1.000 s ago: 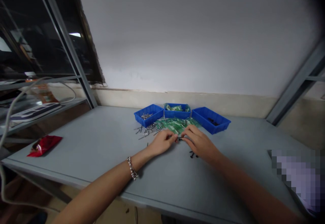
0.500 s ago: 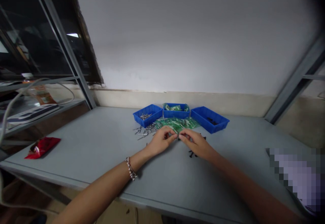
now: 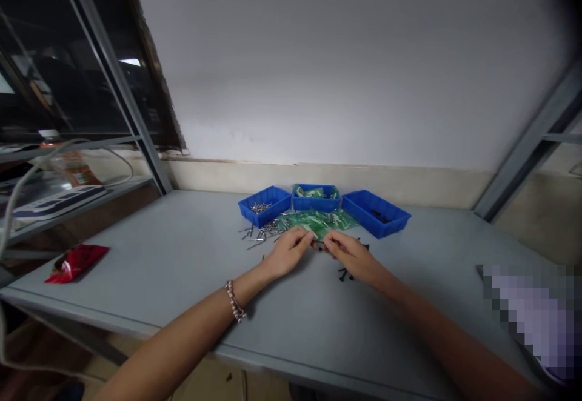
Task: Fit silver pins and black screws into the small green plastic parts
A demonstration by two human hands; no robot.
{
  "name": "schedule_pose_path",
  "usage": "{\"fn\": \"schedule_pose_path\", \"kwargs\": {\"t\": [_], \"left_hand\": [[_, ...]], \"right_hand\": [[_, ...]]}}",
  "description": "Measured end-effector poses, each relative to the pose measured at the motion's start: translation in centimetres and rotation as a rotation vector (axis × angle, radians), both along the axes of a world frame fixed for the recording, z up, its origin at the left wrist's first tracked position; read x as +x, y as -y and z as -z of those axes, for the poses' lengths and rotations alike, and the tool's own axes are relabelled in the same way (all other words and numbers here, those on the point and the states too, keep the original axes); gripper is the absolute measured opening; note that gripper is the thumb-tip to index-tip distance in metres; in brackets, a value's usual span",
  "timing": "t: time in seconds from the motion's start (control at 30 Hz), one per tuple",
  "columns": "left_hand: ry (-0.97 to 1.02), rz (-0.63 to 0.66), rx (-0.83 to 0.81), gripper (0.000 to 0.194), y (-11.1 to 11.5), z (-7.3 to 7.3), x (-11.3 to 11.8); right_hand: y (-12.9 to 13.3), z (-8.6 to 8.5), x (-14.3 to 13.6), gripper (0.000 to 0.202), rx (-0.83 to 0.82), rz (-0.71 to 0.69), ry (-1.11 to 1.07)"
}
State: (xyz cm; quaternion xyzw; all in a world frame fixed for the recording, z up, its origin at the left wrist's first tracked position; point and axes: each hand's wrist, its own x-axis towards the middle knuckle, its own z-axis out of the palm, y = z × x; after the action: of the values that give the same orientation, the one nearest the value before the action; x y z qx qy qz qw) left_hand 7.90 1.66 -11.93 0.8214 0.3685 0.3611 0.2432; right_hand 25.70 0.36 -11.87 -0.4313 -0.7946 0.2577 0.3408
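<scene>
My left hand (image 3: 287,252), with a beaded bracelet at the wrist, is closed in a pinch above the table. My right hand (image 3: 353,258) pinches from the other side, its fingertips a short gap away from the left ones. A small dark piece shows between the two hands, too small to name. Just behind them lie green plastic packets (image 3: 336,219) with light strips inside. Loose silvery pins that look like rivets (image 3: 257,242) are scattered left of the packets. Beside my right hand are a few black screw-like pieces (image 3: 342,275), partly hidden by it.
Three blue bins stand at the back: the left bin (image 3: 248,213) with silvery pins, the middle bin (image 3: 316,206) with green packets, the right bin (image 3: 394,229) with dark pieces. A red packet (image 3: 79,261) lies at left. A bottle (image 3: 79,169) stands on the side shelf.
My fingertips have moved slightly apart, the left ones to the left and the right ones to the right. Bins and loose parts stay where they were.
</scene>
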Motion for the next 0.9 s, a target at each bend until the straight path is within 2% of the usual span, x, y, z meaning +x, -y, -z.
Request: {"fn": "schedule_pose_path", "kwargs": {"t": [0.2, 0.43, 0.67, 0.77, 0.9], "left_hand": [[0.028, 0.015, -0.014, 0.031, 0.0, 0.0, 0.1], [0.064, -0.010, -0.003, 0.018, 0.1, 0.1, 0.2], [0.091, -0.031, -0.002, 0.014, 0.3, 0.3, 0.2], [0.081, -0.071, 0.006, 0.018, 0.4, 0.2, 0.1], [0.076, -0.090, 0.029, 0.018, 0.6, 0.0, 0.1]], "right_hand": [[0.2, -0.1, -0.1, 0.019, -0.010, -0.005, -0.033], [-0.3, 0.2, 0.2, 0.033, -0.042, -0.006, -0.047], [0.0, -0.3, -0.1, 0.024, -0.003, 0.049, -0.033], [0.0, -1.0, 0.6, 0.018, 0.161, 0.114, 0.042], [-0.8, -2.1, 3.1, 0.018, 0.534, 0.304, 0.247]]}}
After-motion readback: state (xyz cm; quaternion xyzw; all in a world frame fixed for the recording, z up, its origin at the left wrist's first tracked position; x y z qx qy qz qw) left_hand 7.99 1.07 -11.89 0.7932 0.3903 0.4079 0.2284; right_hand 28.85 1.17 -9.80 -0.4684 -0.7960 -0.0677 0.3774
